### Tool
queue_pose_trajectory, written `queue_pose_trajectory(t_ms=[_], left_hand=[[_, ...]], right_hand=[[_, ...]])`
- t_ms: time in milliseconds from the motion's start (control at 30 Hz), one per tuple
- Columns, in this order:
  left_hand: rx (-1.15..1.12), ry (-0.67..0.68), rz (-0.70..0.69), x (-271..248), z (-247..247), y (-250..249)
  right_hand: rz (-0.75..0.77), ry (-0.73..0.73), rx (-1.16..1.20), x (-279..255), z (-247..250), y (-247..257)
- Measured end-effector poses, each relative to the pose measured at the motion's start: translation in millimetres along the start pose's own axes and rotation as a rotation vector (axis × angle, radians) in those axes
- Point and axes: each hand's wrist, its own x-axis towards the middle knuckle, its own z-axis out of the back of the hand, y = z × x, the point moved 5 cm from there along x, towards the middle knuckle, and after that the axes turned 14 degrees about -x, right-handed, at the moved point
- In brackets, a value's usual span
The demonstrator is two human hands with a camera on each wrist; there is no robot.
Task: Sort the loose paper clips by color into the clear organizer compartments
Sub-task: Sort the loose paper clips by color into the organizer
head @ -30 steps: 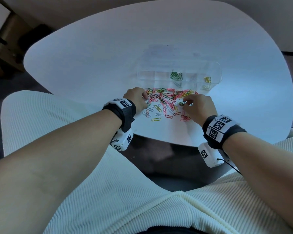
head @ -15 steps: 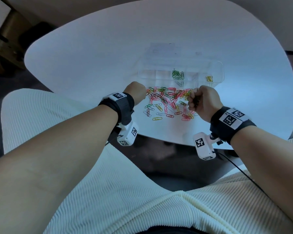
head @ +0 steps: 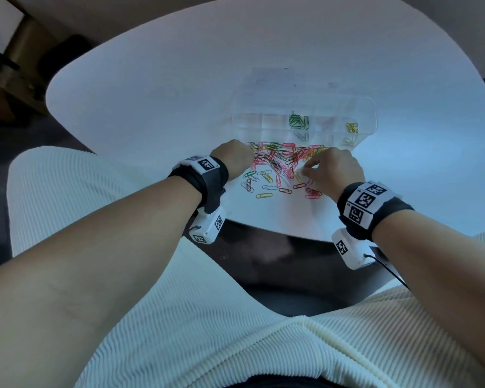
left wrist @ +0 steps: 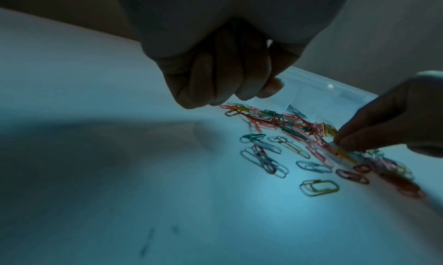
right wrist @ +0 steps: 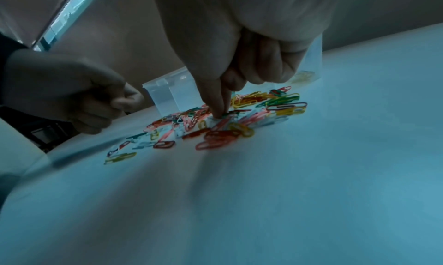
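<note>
Loose paper clips [head: 284, 163] in pink, red, green, yellow and white lie in a pile on the white table [head: 157, 88], just in front of the clear organizer [head: 263, 120]. One compartment holds green clips [head: 298, 121] and another yellow clips [head: 352, 127]. My right hand [head: 305, 170] reaches down into the pile's right side, thumb and index fingertip [right wrist: 219, 113] pinched together on a clip. My left hand [head: 233, 159] hovers at the pile's left edge with its fingers [left wrist: 215, 79] curled into a fist. Nothing shows in it.
A few stray clips [head: 263, 195] lie nearer the table's front edge [head: 263, 225]. One clip [head: 224, 257] lies on the dark floor below. My lap in ribbed white cloth fills the foreground. Wooden furniture [head: 17, 79] stands at the far left.
My right hand, lifted in a fist half a second ago, has come back down and pinches into the pile. The left hand has stayed curled at the pile's left edge.
</note>
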Motion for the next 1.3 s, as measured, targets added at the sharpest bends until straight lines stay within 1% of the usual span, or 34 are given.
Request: queue_pose_trajectory(t_ms=[67,167,267,367,467,567,667,733,800,833,867,933,1000,1067,1133,1167,1233,1300], left_hand=[[0.008,0.016,-0.024,-6,0,2],[0.104,0.028,-0.053,-11,0,5],[0.182,0.037,-0.068,-12,1,6],[0.216,0.008,-0.073,-14,5,3],[0.229,-0.004,-0.081,-16,5,-1],[0.238,0.013,-0.084,-17,4,-3],[0.170,0.008,-0.050,-18,5,-5],[0.062,0.008,-0.039,-17,5,-11],[-0.026,0.010,-0.085,-19,7,-23],[-0.028,0.010,-0.127,-21,9,-30],[-0.010,0.014,-0.178,-25,10,-36],[-0.025,0.018,-0.286,-32,14,-45],[-0.078,0.024,-0.349,-37,15,-50],[-0.221,0.032,-0.329,-37,15,-53],[-0.390,0.022,-0.261,-35,14,-55],[-0.445,0.017,-0.227,-34,13,-55],[-0.449,0.005,-0.213,-33,10,-58],[-0.445,0.009,-0.232,-34,6,-61]], right_hand=[[-0.019,0.022,-0.007,3,-2,-1],[-0.021,0.047,-0.011,3,-5,-1],[0.006,0.015,0.018,3,-1,-1],[0.006,0.003,0.020,5,5,-3],[-0.004,0.065,-0.047,3,5,-3],[0.008,0.055,-0.133,0,5,1],[0.007,0.066,-0.148,-4,4,7],[-0.002,0.082,-0.129,-6,3,7],[-0.007,0.094,-0.120,-8,2,7],[-0.010,0.093,-0.103,-9,3,6],[-0.017,0.083,-0.053,-8,4,5],[-0.043,0.054,0.137,-5,11,2],[-0.089,0.061,0.313,-2,21,-2],[-0.143,0.117,0.525,-2,29,-3],[-0.211,0.186,0.918,-6,34,-1],[-0.226,0.234,1.067,-7,36,1],[-0.222,0.316,1.232,-8,40,8],[-0.231,0.345,1.365,-5,44,11]])
